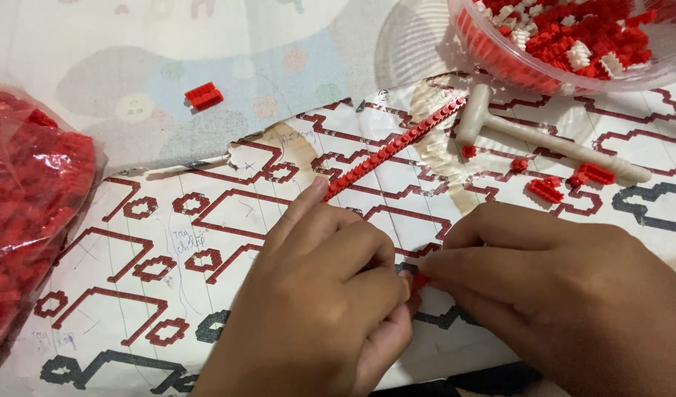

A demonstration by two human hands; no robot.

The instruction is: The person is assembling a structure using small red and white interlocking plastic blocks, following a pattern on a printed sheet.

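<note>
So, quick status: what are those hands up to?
Left hand and right hand pinch one red brick over the pattern sheet. Brick strip beside them. Nothing blocking.

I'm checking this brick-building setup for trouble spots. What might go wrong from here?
The tiny red brick pinched between left hand and right hand fingertips might slip and get lost on the patterned sheet. The left index finger touches the long red strip and may nudge it. Loose red pieces by the small mallet could scatter.
</note>
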